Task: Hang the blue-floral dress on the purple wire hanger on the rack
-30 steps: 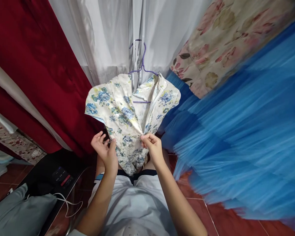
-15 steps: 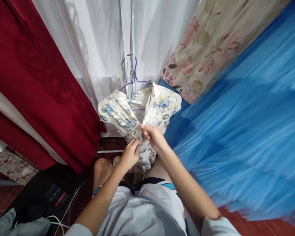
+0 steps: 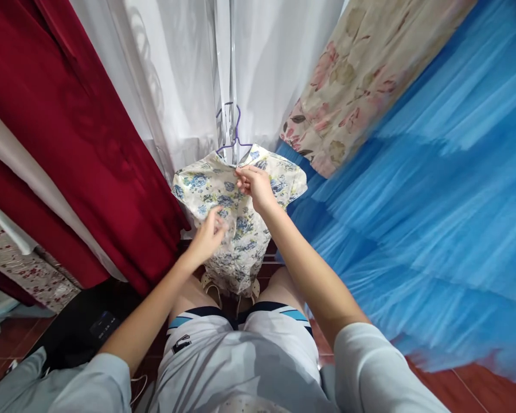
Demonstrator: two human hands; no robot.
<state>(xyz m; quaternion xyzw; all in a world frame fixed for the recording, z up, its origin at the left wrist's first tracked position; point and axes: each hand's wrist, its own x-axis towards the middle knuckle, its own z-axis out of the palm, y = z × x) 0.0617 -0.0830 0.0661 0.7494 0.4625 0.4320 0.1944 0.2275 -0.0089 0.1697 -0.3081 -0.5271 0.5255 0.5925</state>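
A white dress (image 3: 236, 244) with blue and yellow-green flowers hangs from a purple hanger (image 3: 237, 137) in front of me. Its short sleeves spread to both sides, and the front is drawn together up to the neckline. My right hand (image 3: 255, 184) pinches the top of the front opening at the collar; any small zipper pull between the fingertips is hidden. Lower and to the left, my left hand (image 3: 208, 236) is held before the dress with its fingers apart and slightly blurred, gripping nothing.
White curtain-like fabric (image 3: 176, 69) hangs behind the hanger. Dark red cloth (image 3: 107, 149) drapes on the left; beige floral fabric (image 3: 339, 109) and blue tulle (image 3: 404, 229) hang on the right. A black surface with a phone-like screen (image 3: 103, 326) lies at lower left, above the red tiled floor (image 3: 468, 381).
My right hand has moved up from mid-chest to the collar, and the open V of the front has closed. My left hand has let go of the dress and shifted up and left.
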